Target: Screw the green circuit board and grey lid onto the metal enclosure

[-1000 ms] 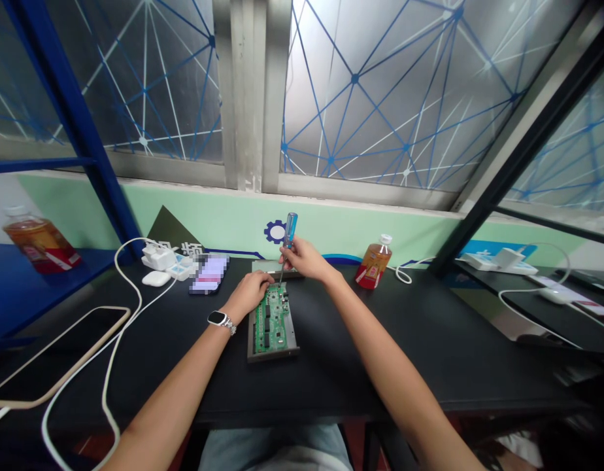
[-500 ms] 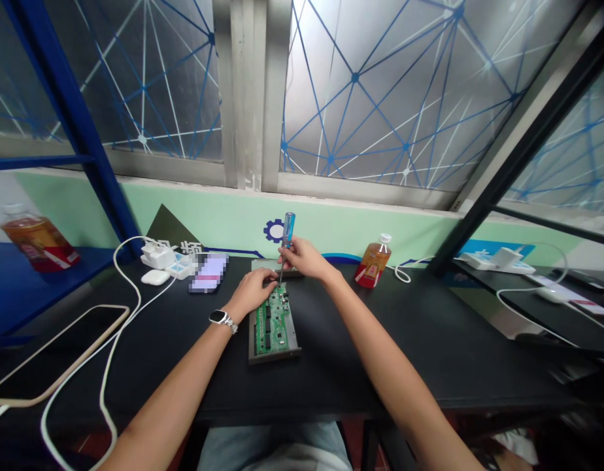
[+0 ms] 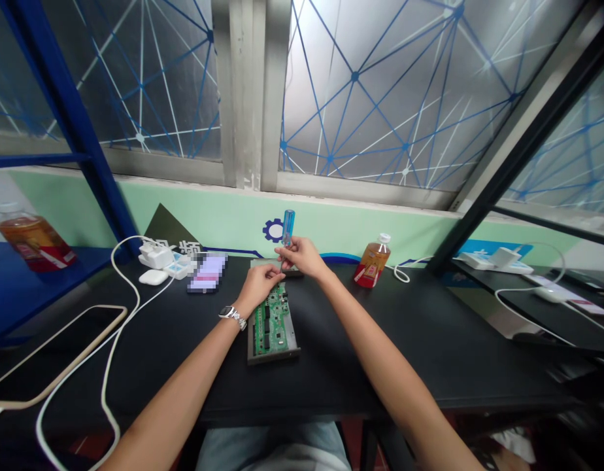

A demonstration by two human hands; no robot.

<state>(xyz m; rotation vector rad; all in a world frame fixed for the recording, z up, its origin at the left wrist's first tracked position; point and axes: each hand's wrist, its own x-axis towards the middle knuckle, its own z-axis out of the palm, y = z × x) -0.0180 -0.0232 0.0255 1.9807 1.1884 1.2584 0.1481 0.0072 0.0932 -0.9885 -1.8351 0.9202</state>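
Observation:
A green circuit board (image 3: 274, 320) lies in a grey metal tray (image 3: 272, 355) on the black desk (image 3: 361, 353). My right hand (image 3: 302, 255) is closed round a screwdriver with a clear blue handle (image 3: 287, 226), held upright above the board's far end. My left hand (image 3: 260, 282) is raised just off the board, its fingers pinched together at the screwdriver's tip; what they hold is too small to make out. A watch sits on my left wrist.
A drink bottle (image 3: 371, 263) stands right of the board. A phone (image 3: 208, 273), white chargers (image 3: 157, 256) and an earbud case (image 3: 153, 277) lie left of it. A large tablet (image 3: 42, 356) with a white cable lies at the near left. Another bottle (image 3: 31, 243) rests on the blue shelf.
My left hand has lifted from the board and pinched at the screwdriver's tip. My right hand with the screwdriver has risen a little.

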